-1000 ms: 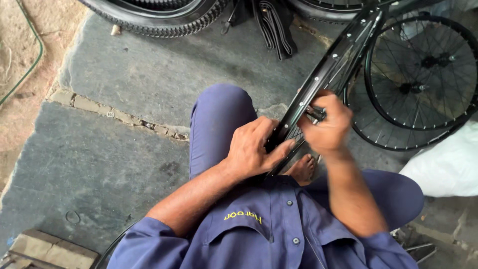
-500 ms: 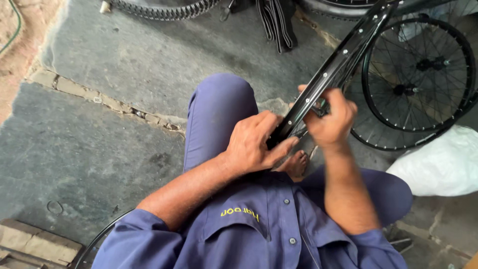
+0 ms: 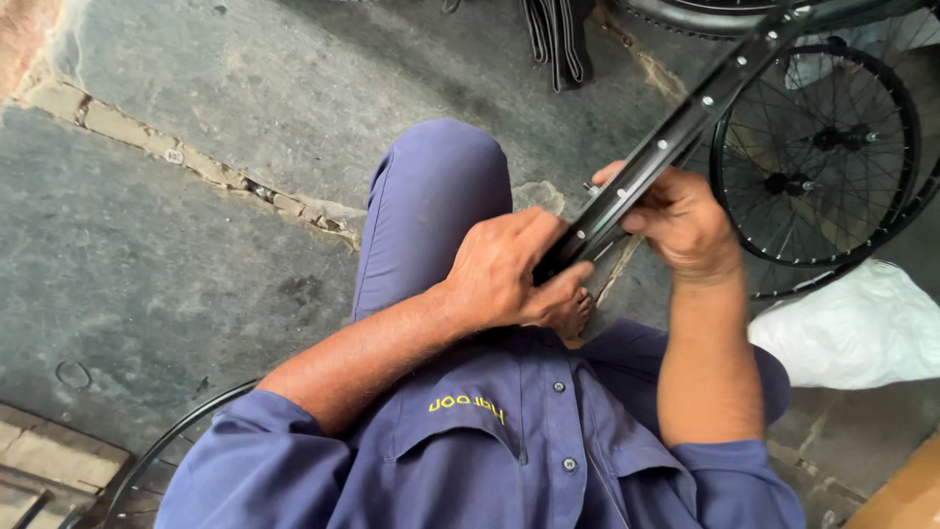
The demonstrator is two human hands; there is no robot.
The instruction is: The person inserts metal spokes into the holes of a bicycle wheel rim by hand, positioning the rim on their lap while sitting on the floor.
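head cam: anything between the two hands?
Only the black wheel rim: left hand grips its lower end, right hand holds it just above. Head view.

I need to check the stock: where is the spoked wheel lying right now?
In the head view the spoked wheel lies on the stone floor at upper right, beyond the right hand and partly behind the black rim both hands grip.

The left hand (image 3: pixel 509 269) is curled shut, knuckles up, its thumb pressed along the underside just below its grip, and its bare forearm slants down and away toward the rolled blue sleeve. The right hand (image 3: pixel 681 220) is closed just above and beside it, fingers bunched inward, its forearm dropping almost straight down.
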